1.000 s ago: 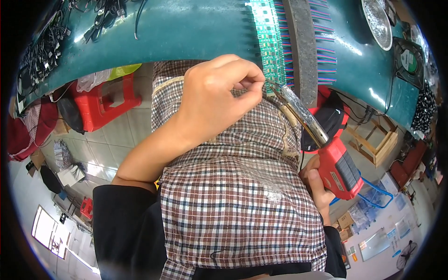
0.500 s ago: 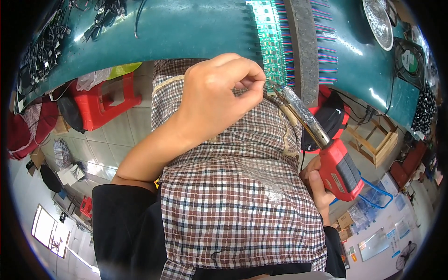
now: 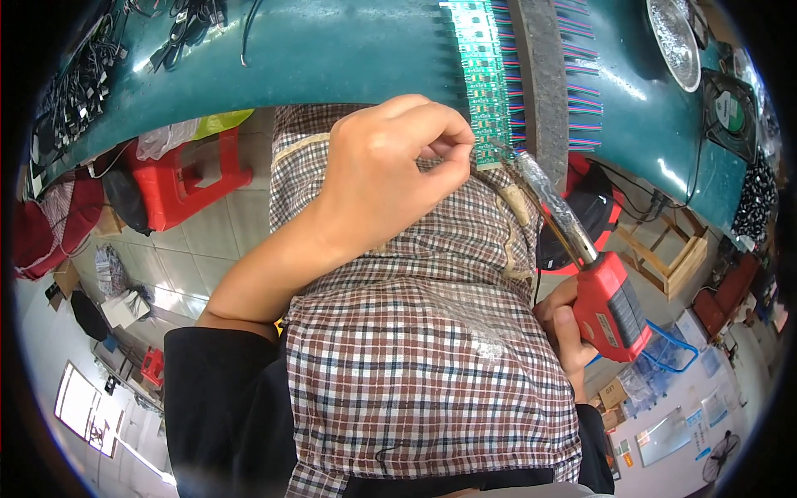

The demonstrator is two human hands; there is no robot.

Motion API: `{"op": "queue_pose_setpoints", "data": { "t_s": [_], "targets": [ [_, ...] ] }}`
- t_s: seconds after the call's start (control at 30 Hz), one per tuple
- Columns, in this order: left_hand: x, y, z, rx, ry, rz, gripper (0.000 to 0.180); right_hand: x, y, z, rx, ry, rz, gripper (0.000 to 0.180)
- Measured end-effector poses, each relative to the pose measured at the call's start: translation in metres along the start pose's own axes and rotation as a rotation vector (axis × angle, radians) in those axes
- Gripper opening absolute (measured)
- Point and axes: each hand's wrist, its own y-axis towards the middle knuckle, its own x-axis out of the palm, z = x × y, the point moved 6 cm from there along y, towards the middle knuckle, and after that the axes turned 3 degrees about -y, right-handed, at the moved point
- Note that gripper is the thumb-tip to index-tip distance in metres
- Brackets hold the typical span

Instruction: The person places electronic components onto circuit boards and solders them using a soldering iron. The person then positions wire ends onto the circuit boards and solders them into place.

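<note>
Teal workbench (image 3: 332, 58), curved by the lens, runs just above the left hand's fingers (image 3: 432, 137). Green circuit board strip (image 3: 481, 75) lies on it, its near end just beside the fingertips. Grey bar (image 3: 544, 75) right of the strip, coloured wires (image 3: 585, 91) fanned beyond it. Black cables (image 3: 195, 17) well up-left. Silver dish (image 3: 674, 41) and black fan (image 3: 732, 108) far right.

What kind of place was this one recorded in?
Probably a small electronics workshop: the right hand holds a red soldering iron to a strip of green circuit boards with coloured wires, on a green workbench.
</note>
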Motion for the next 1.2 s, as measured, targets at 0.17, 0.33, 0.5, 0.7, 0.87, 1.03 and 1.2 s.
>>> {"op": "queue_pose_setpoints", "data": {
  "t_s": [0.17, 0.33, 0.5, 0.7, 0.87, 1.03, 1.2],
  "targets": [
    [0.0, 0.001, 0.0, 0.002, 0.01, -0.003, 0.011, 0.003, 0.004, -0.006, -0.05, -0.084, 0.03, 0.02],
    [-0.003, -0.003, 0.002, 0.004, 0.025, -0.002, 0.009, 0.007, 0.003, -0.004, -0.018, 0.049, 0.001, 0.018],
    [-0.022, 0.009, 0.003, -0.119, -0.018, -0.088, 0.009, 0.003, 0.003, 0.0, -0.021, 0.084, 0.002, 0.017],
    [-0.076, 0.075, -0.016, 0.14, 0.629, 0.295, 0.01, 0.0, 0.012, -0.008, -0.073, 0.122, -0.079, 0.008],
    [-0.072, 0.103, -0.028, 0.254, 0.713, 0.3, 0.007, -0.003, 0.007, -0.008, -0.105, 0.084, -0.08, 0.011],
    [-0.066, 0.105, -0.03, 0.326, 0.76, 0.297, 0.008, -0.012, -0.003, 0.011, -0.082, -0.082, 0.076, 0.016],
    [-0.067, 0.099, -0.025, 0.306, 0.786, 0.245, 0.009, 0.002, 0.009, 0.003, -0.217, -0.093, 0.012, 0.017]
  ]
}}
